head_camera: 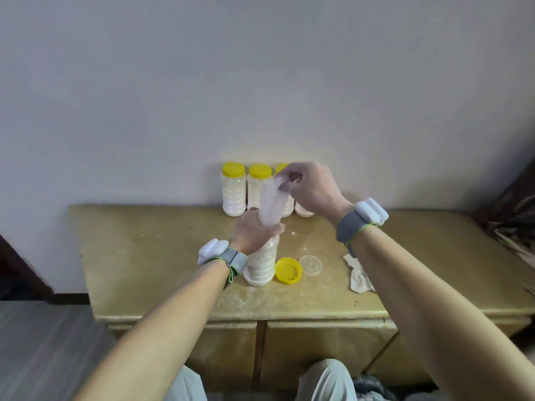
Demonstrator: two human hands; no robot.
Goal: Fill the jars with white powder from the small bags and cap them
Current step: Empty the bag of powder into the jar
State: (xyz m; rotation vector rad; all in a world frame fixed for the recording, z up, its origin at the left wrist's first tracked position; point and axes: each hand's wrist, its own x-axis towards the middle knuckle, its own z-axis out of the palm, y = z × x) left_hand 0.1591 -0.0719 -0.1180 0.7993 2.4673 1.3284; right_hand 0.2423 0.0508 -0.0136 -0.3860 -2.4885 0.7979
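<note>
Two hands work at the counter (144, 256): the left hand (254, 234) curls its fingers round the open jar (262, 264), the right hand (311, 189) pinches the small bag (270, 205) upended above it, and the yellow cap (288, 270) lies beside.

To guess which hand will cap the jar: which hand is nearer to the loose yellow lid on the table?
Left. The left hand grips the neck of the open jar, just above and left of the yellow lid; the right hand is raised higher, pinching the bag.
</note>
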